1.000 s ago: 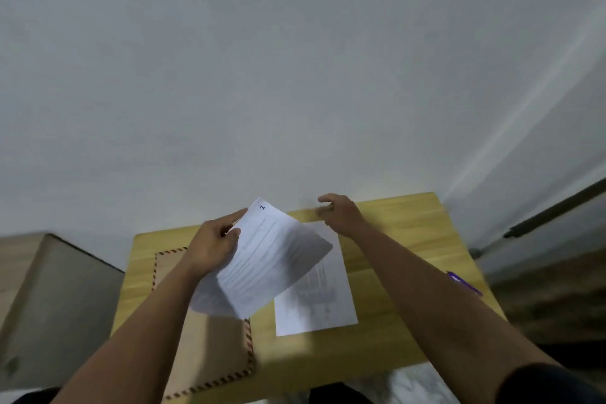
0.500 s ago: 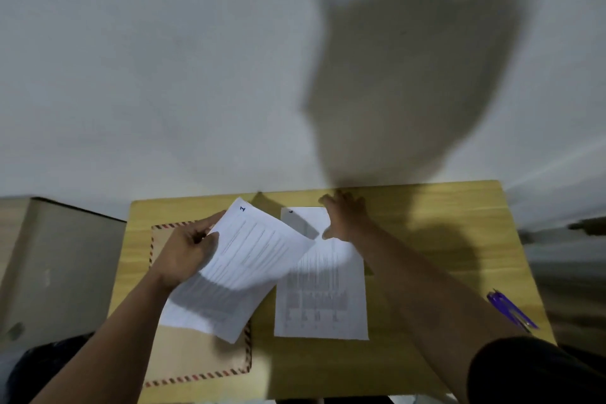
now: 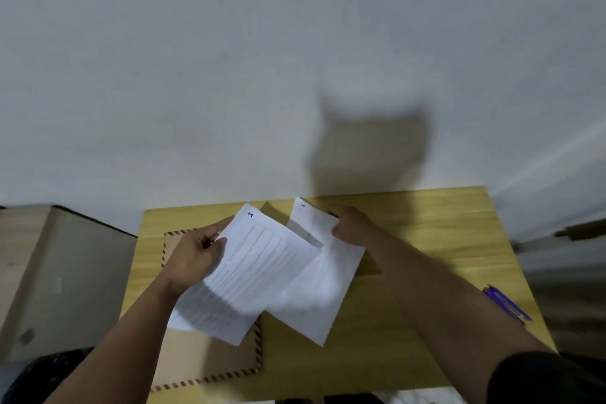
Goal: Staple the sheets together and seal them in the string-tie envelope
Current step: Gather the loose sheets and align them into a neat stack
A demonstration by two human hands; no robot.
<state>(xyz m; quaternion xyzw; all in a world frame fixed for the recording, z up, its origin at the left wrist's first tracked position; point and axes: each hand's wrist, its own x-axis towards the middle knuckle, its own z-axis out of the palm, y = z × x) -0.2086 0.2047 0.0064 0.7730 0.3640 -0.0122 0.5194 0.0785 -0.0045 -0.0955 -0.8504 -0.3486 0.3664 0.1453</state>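
We see two bare arms reaching over a yellow wooden surface (image 3: 426,226) set against a pale wall (image 3: 229,75). The left hand (image 3: 193,259) is closed on the left edge of a printed sheet (image 3: 255,266), thumb on top and the other fingers behind it, holding it tilted above the surface; a small blue mark sits near that sheet's top corner. The right hand (image 3: 349,223) grips the top edge of a second sheet (image 3: 314,302), which slants down toward us and looks blurred at its lower part. The first sheet overlaps the left part of the second; we cannot tell whether the two touch there. The hands are apart, each with its own sheet. Under the left hand and its sheet lies a brown envelope (image 3: 203,361) with a red-and-dark striped border, flat on the left part of the surface, its near right corner showing below the paper. We cannot make out its string tie. Well to the right, near the surface's right edge and beside the right forearm, lies a purple stapler (image 3: 506,303). A grey-brown cabinet (image 3: 49,272) stands to the left of the surface.
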